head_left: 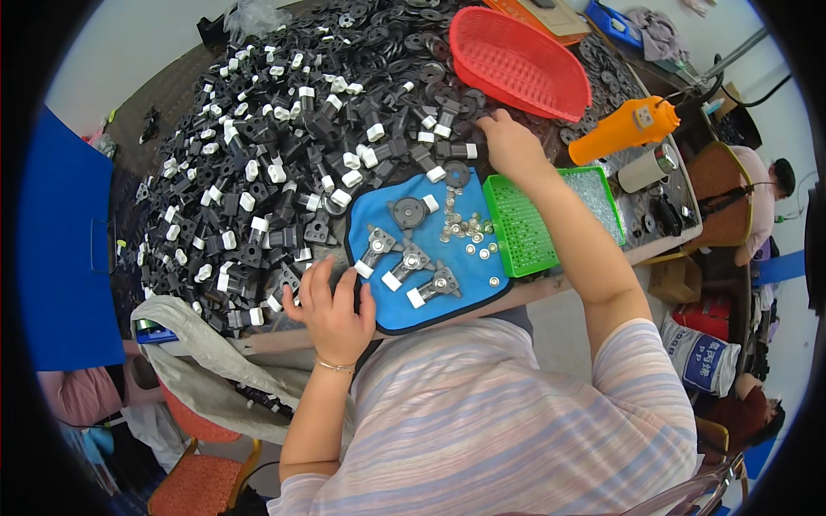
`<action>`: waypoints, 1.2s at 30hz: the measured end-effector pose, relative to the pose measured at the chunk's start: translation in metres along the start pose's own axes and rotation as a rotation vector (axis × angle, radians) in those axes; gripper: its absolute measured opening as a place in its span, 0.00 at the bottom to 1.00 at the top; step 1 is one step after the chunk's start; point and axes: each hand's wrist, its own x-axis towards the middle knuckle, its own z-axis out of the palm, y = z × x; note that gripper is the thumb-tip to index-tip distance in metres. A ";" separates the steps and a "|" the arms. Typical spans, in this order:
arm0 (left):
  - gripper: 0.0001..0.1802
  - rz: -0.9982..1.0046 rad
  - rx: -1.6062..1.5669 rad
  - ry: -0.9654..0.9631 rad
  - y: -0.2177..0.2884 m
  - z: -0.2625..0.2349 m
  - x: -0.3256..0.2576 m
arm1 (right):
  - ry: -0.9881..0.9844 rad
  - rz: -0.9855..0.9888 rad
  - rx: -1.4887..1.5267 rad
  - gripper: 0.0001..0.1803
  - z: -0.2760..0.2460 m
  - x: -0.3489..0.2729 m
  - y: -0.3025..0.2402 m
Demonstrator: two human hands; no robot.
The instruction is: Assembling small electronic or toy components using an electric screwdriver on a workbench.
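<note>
My left hand [329,307] rests with fingers spread on the near edge of a heap of black plastic parts with white caps [267,163], touching pieces there. My right hand [509,146] reaches far out to the black discs [430,60] beside a red oval basket [516,62]; whether it grips a disc I cannot tell. Between the hands lies a blue cloth mat [465,284] carrying three assembled black brackets [408,262], two round black discs [409,211] and several small silver washers [469,230].
A green perforated tray [523,230] with small metal pieces sits right of the mat. An orange power tool [626,127] and a metal cylinder [647,168] lie further right. A grey cloth [189,344] hangs off the table's near edge. Another person [761,193] sits at far right.
</note>
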 end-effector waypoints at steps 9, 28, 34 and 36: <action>0.12 -0.002 -0.003 -0.007 0.000 0.001 0.000 | -0.257 0.136 0.144 0.29 -0.015 0.006 0.005; 0.13 -0.013 -0.019 -0.013 0.001 -0.002 0.001 | -0.230 -0.350 0.698 0.29 -0.040 -0.041 -0.075; 0.14 -0.023 -0.002 -0.028 0.001 -0.001 0.000 | -0.126 -0.502 0.560 0.29 -0.028 -0.048 -0.109; 0.14 -0.023 0.001 -0.019 0.000 0.000 -0.001 | -0.123 -0.512 0.567 0.27 -0.027 -0.046 -0.115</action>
